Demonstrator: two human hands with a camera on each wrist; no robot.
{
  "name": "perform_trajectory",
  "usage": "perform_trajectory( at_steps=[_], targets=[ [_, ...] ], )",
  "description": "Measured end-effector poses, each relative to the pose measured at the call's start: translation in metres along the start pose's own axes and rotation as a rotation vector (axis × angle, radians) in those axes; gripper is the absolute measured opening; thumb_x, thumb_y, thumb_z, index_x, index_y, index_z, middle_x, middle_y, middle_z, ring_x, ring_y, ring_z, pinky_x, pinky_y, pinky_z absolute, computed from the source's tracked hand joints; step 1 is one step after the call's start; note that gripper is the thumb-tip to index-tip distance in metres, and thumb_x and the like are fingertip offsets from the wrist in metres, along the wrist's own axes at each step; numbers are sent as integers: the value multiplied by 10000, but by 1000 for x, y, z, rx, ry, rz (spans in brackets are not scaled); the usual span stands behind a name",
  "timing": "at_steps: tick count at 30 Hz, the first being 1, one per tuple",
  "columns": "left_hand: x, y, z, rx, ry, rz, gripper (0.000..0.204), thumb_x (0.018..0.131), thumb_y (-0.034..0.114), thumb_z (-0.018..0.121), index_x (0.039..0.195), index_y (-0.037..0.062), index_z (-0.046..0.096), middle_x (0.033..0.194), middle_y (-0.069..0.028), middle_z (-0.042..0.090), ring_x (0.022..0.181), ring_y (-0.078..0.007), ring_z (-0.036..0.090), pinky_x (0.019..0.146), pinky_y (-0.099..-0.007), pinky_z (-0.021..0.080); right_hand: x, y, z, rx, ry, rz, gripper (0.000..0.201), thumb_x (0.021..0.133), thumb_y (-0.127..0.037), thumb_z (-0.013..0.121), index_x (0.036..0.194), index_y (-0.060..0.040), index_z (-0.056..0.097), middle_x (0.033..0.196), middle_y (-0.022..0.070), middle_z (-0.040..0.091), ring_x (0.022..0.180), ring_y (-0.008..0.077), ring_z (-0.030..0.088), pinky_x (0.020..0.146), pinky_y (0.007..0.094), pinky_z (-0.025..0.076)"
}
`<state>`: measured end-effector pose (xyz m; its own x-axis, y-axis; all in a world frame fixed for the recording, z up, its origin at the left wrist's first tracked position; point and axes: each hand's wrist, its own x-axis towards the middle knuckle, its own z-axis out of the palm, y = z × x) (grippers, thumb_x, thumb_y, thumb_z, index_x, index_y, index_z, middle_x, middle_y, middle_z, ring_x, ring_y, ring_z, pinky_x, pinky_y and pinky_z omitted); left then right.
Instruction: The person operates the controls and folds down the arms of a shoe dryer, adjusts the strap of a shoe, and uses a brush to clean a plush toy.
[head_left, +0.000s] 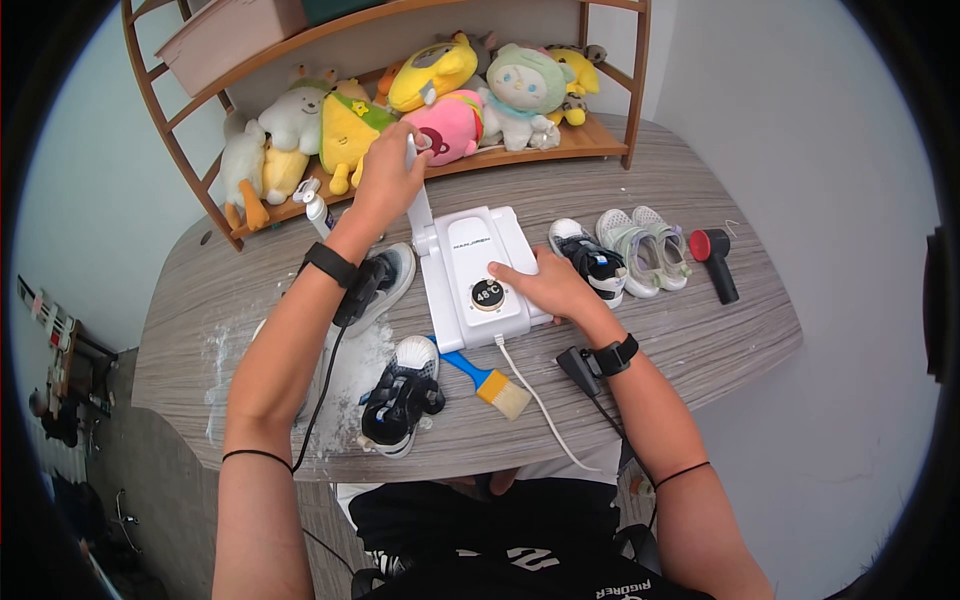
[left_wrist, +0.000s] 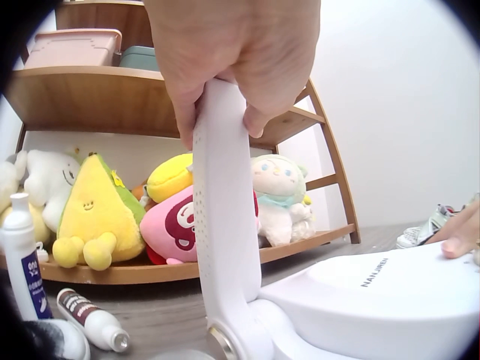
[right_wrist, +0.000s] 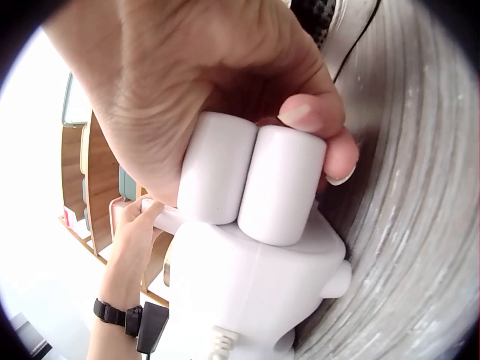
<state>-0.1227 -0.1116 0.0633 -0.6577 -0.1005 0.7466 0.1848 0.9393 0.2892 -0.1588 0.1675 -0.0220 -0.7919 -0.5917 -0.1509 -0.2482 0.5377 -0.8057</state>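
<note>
A white shoe dryer (head_left: 480, 250) with a round display reading 48°C lies on the table. One of its arms (left_wrist: 225, 187) stands upright at the left side, and my left hand (head_left: 390, 175) grips the top of it from above. My right hand (head_left: 545, 285) holds the dryer's right side, thumb on top near the display and fingers curled underneath. In the right wrist view two rounded white ends (right_wrist: 281, 184) sit side by side within that hand's grasp. A white cord (head_left: 535, 395) runs from the dryer's front edge.
A black-and-white shoe (head_left: 400, 395) and a blue-handled brush (head_left: 495, 388) lie in front. Another shoe (head_left: 392, 280) is left, beside white powder (head_left: 340, 385). More shoes (head_left: 645, 250) and a red-and-black handheld blower (head_left: 715, 265) are right. Bottles (left_wrist: 26, 255) and a plush-toy shelf (head_left: 590, 145) stand behind.
</note>
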Motion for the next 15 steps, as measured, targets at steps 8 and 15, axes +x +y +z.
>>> perform_trajectory(
  at_steps=[8,15],
  targets=[
    [-11,13,-3,-22,15,12,208,918,59,740,1060,-4,603,1018,-223,678,976,-444,672,880,-475,524,-7,-9,-5,-6,-15,18,1079,837,-709,756,1375,197,526,1099,324,734,765,332,786,451,369,607],
    [-34,37,-12,-43,53,40,208,949,86,742,1069,-11,604,1030,-204,671,1000,-427,664,890,-461,515,-7,-8,-4,15,-5,5,1079,828,-728,750,1338,202,551,1094,326,739,809,339,792,464,370,599]
  ],
)
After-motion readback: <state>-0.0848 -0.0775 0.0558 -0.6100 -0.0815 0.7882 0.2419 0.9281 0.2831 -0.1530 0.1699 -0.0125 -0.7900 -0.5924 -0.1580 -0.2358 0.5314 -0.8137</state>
